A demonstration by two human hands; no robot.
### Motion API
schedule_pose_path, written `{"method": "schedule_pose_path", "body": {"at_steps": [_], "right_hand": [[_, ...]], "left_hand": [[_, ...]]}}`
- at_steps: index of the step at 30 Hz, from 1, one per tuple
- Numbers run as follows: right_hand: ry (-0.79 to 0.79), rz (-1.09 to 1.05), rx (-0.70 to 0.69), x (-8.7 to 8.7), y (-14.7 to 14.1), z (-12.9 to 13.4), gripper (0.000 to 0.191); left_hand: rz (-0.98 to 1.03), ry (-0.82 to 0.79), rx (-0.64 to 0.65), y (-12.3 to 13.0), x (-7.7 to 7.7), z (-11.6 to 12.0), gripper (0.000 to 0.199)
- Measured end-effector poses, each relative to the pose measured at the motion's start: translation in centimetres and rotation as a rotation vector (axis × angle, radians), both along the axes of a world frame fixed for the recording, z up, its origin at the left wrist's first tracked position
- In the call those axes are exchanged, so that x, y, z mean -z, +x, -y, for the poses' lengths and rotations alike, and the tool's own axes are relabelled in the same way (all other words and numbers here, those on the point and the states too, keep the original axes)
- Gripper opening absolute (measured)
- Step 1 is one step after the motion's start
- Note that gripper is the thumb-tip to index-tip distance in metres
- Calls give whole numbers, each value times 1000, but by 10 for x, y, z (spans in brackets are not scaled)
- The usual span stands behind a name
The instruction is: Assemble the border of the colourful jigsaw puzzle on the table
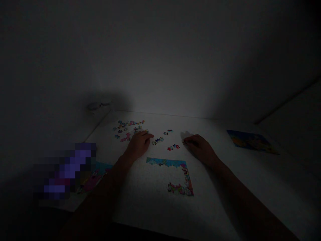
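Observation:
The scene is very dim. A partly joined jigsaw puzzle lies on the white table, with a blue top strip, a right side and part of the bottom edge. Above its left corner, my left hand rests with loosely extended fingers at the edge of a scattered pile of puzzle pieces. To the right, my right hand has its fingertips pinched together low over the table, with a small puzzle piece at their tips. Between the hands lie loose puzzle pieces and a short row of puzzle pieces.
A colourful picture sheet lies at the left, partly behind my left forearm, beside a pixelated purple patch. Another blue and yellow picture lies at the far right. A pale object stands at the back left, near the wall.

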State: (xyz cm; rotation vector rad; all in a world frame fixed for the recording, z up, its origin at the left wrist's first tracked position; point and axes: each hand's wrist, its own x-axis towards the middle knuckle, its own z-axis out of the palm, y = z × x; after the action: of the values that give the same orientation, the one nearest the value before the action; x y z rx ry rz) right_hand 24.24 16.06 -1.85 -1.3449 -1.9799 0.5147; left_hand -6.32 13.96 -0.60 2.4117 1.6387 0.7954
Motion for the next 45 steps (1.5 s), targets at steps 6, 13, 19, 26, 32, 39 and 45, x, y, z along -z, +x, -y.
{"method": "schedule_pose_path", "body": {"at_steps": [6,13,19,26,32,39,45], "right_hand": [[-15,-7,14,1,0,-1,21],[-24,-13,0,0,1,0,22],[-28,5,16,-2,0,0,18],[-60,-98,61,1,0,2,15],[-87,-184,92,3,1,2,16],[-34,-149,49,4,1,0,19],[-38,-158,46,6,1,0,23]], "left_hand": [[-16,-38,68,0,-4,2,23],[-28,-82,119,-3,-9,8,24],[-4,-92,103,-4,-5,3,14],[20,-80,90,-4,-4,0,7],[21,-71,155,-5,-4,2,18],[64,-98,116,-4,-6,2,14],[92,-129,54,-1,-6,2,10]]}}
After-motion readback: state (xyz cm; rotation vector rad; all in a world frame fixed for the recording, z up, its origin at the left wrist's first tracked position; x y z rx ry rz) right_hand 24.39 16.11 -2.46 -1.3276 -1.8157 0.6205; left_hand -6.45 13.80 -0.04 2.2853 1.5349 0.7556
